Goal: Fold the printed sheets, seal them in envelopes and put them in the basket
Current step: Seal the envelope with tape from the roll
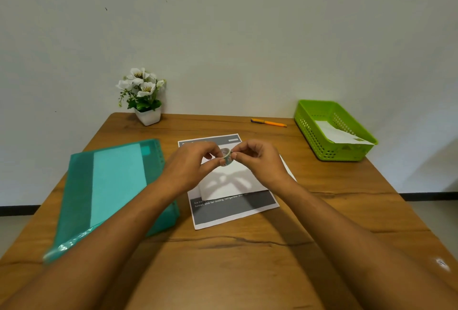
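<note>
Hands together, mid-air: left hand (195, 163) grips tape roll (226, 156), right hand (260, 161) pinches roll's edge. Envelope (230, 180) right under hands, on printed sheet (235, 208). Green basket (312, 133) way off past right hand.

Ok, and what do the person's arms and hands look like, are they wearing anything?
Nothing worn shows: the left hand and right hand are bare, with no gloves, rings, watch or bracelet visible. Both forearms are uncovered to the picture's bottom edge, so no sleeve is in view.
</note>
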`<action>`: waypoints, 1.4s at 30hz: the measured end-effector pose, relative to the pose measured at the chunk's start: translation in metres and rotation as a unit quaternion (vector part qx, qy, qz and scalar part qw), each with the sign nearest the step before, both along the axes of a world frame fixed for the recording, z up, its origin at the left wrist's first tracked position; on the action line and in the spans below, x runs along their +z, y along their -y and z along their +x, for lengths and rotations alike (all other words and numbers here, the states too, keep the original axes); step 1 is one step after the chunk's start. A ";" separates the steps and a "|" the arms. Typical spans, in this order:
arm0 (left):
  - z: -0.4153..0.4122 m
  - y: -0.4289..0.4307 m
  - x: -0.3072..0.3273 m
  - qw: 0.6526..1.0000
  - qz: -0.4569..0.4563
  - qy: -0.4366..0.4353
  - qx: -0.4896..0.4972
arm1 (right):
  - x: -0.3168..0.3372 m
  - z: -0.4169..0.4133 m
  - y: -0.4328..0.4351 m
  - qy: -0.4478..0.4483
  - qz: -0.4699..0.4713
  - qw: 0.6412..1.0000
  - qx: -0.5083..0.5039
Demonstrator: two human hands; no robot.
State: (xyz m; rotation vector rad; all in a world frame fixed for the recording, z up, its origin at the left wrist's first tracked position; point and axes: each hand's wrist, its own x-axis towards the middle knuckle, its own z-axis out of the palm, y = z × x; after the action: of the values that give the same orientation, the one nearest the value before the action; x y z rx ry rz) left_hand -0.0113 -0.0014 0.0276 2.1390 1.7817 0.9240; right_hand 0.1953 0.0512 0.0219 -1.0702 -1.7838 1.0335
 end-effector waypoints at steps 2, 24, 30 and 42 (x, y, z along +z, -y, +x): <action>-0.002 0.000 0.001 1.000 -0.003 0.002 -0.006 | 0.001 0.001 -0.001 0.008 -0.002 1.000 0.001; -0.001 -0.012 0.003 0.997 -0.015 -0.065 0.044 | -0.002 0.003 -0.002 0.080 0.055 0.995 -0.019; -0.008 -0.020 -0.004 0.994 -0.043 -0.081 0.063 | -0.006 0.016 -0.012 0.074 0.017 0.997 -0.029; -0.012 -0.090 -0.006 0.986 -0.060 -0.144 0.059 | -0.054 0.035 -0.060 0.098 -0.087 0.989 -0.073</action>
State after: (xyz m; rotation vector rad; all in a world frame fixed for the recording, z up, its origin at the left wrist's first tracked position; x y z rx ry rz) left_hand -0.0238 0.0891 0.0217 2.1997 2.0599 0.5353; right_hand 0.2303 0.1111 -0.0321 -1.4300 -1.7614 1.0378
